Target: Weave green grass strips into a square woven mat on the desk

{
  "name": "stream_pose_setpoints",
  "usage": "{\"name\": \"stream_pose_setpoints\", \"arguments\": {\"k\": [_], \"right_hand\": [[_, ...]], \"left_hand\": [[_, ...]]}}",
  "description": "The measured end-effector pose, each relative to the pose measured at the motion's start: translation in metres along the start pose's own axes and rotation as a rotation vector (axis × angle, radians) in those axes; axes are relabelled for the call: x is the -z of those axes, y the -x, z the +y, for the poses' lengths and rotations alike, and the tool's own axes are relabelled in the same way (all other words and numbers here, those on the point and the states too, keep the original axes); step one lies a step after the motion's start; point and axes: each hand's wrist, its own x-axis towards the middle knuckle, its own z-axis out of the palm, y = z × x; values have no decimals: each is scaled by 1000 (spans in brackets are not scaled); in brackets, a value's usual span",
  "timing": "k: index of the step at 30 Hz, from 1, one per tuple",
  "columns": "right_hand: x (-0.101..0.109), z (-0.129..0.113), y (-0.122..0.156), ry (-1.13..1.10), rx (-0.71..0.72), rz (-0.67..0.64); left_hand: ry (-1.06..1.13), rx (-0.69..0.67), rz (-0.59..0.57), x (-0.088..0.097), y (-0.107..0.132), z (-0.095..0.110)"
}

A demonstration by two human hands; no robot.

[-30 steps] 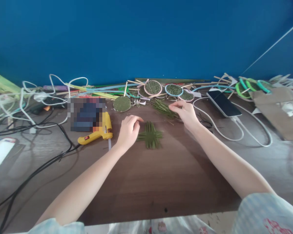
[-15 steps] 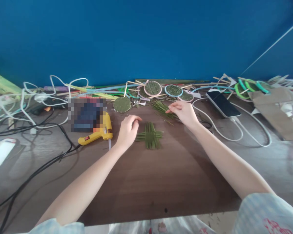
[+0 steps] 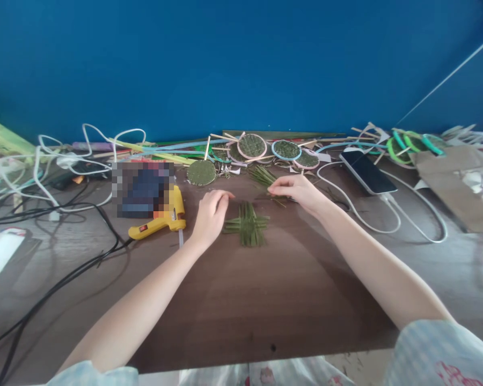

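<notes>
A small woven cross of green leaf strips point(image 3: 247, 224) lies on the brown table point(image 3: 241, 300). My left hand point(image 3: 210, 215) rests curled at its left edge, fingertips touching the strips. My right hand point(image 3: 298, 189) is just right of and behind the weave, fingers pinched together on a thin green strip from the loose pile of green strips point(image 3: 263, 175). Behind the pile lie several round woven discs point(image 3: 252, 145) and a plain green disc point(image 3: 201, 172).
A yellow glue gun point(image 3: 163, 217) lies left of my left hand, with black and white cables point(image 3: 64, 203) beyond it. A phone point(image 3: 367, 171) on a white cable sits at the right, near green rings point(image 3: 406, 142) and a brown paper bag point(image 3: 454, 182).
My right hand has moved left and toward me from the strip pile, closing into a pinch near the weave. My left hand has stayed at the weave's left edge.
</notes>
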Motion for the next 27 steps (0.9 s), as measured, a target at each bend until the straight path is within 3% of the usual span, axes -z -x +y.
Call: {"name": "stream_pose_setpoints", "arguments": {"k": [10,16,20,27], "right_hand": [[-13,-8,10,189,74,-189],[-21,7,2,-75,-22,-34],[-21,11,-2,-96,91,101],[-19,4,3,-136,110,87]], "left_hand": [[16,-82,-73,2,1,5],[-85,16,-31,0,1,6],[-151,-12,-94,-1,1,8],[-178,-151,-169,0,3,10]]}}
